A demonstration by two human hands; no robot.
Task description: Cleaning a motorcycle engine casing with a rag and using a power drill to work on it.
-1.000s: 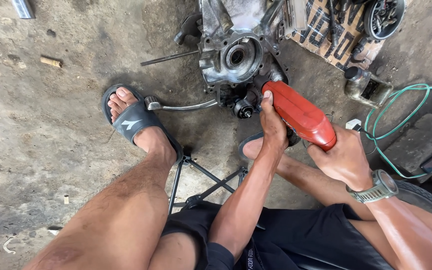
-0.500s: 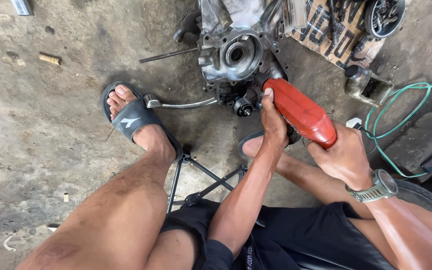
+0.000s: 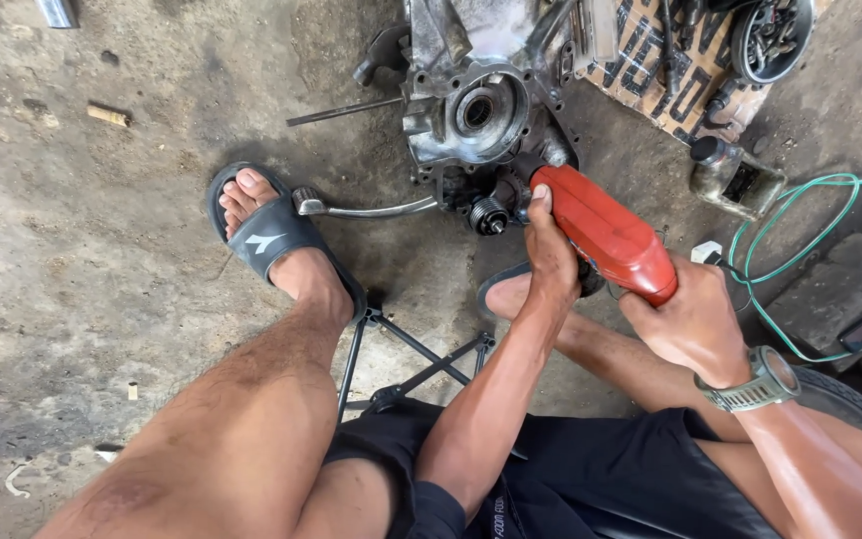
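Right now I have both hands on the red power tool [image 3: 606, 232]: left hand [image 3: 554, 262] fingers wrapped round its front, right hand [image 3: 692, 325] clamped on the rear grip, nose against the engine casing [image 3: 476, 105]; next calls for steady pressure, I judge

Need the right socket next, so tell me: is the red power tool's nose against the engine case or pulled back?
Against it. The red power tool, gripped by both hands, has its nose at the engine case.
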